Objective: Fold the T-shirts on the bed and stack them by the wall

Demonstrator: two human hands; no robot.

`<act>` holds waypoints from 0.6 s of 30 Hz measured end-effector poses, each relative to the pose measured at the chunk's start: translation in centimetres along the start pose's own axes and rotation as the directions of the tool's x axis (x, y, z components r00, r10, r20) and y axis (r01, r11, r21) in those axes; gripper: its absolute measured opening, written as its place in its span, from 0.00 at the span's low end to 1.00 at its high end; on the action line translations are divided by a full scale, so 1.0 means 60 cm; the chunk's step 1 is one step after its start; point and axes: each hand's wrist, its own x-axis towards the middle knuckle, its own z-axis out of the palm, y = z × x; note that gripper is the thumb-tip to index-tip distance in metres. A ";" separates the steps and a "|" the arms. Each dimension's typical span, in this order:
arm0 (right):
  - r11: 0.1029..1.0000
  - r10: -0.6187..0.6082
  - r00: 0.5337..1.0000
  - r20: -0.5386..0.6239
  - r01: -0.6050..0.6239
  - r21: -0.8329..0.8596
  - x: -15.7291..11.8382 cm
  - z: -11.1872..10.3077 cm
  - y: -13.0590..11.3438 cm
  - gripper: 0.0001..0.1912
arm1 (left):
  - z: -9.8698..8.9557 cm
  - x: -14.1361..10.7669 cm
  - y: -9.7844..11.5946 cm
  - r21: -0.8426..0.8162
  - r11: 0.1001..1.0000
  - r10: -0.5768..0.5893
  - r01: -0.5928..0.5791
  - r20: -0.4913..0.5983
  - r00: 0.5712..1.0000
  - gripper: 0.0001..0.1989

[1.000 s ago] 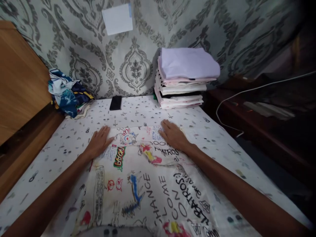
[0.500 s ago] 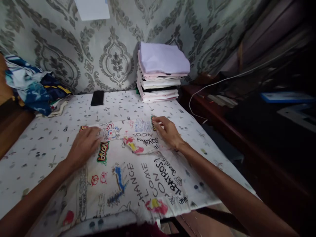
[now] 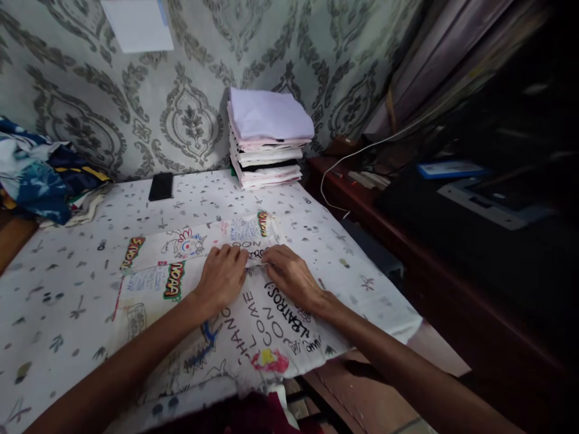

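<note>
A white fabric piece covered in coloured drawings and black hand lettering lies spread on the near part of the table with a white, grey-patterned cover. Its far part forms a long strip, bearing a red-and-blue clown-like drawing and bright graffiti-style lettering at both ends. The person's left hand rests on the fabric at the strip's near edge, fingers together and bent downward; the right hand is just beside it, fingers curled at the same edge over the black letters. Whether either hand pinches the fabric cannot be told, since the fingertips are partly hidden. Beyond the strip, well apart from it, a black rectangular phone lies flat toward the back left. A neat stack of folded clothes, lilac on top with white, pink and black layers below, stands at the back against the grey damask-patterned wall. A crumpled heap of blue, white and yellow-striped clothes lies at the far left. A thin white cable loops down right of the stack.
</note>
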 end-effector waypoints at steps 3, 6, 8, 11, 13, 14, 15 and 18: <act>0.985 0.052 0.995 -0.080 -0.038 0.166 0.006 -0.007 -0.006 0.09 | -0.009 -0.001 -0.011 0.020 0.999 -0.032 0.032 -0.014 0.999 0.12; 0.923 0.148 0.987 -0.067 -0.113 0.368 0.008 -0.006 -0.010 0.07 | -0.015 -0.011 -0.026 0.013 0.998 -0.067 0.067 -0.016 0.998 0.13; 0.871 0.204 0.978 -0.035 -0.165 0.463 0.006 -0.002 -0.009 0.06 | -0.017 -0.021 -0.038 -0.026 0.995 -0.096 0.095 -0.025 0.995 0.14; 0.875 0.206 0.979 0.004 -0.186 0.447 0.002 -0.001 -0.005 0.08 | -0.015 -0.037 -0.055 -0.139 0.983 -0.127 0.117 -0.070 0.989 0.15; 0.923 0.141 0.990 0.018 -0.138 0.358 -0.001 -0.007 -0.003 0.09 | -0.015 -0.047 -0.063 -0.221 0.969 -0.127 0.108 -0.073 0.989 0.16; 0.946 0.099 0.995 0.028 -0.103 0.308 -0.003 -0.011 -0.003 0.10 | -0.015 -0.051 -0.065 -0.254 0.961 -0.125 0.107 -0.058 0.990 0.16; 0.964 0.058 0.997 0.045 -0.068 0.259 -0.005 -0.015 -0.003 0.10 | -0.017 -0.055 -0.067 -0.280 0.954 -0.120 0.107 -0.030 0.992 0.15; 0.987 -0.061 0.986 0.153 0.036 0.159 -0.013 -0.026 -0.003 0.12 | -0.028 -0.063 -0.068 -0.307 0.945 -0.090 0.111 0.081 0.993 0.12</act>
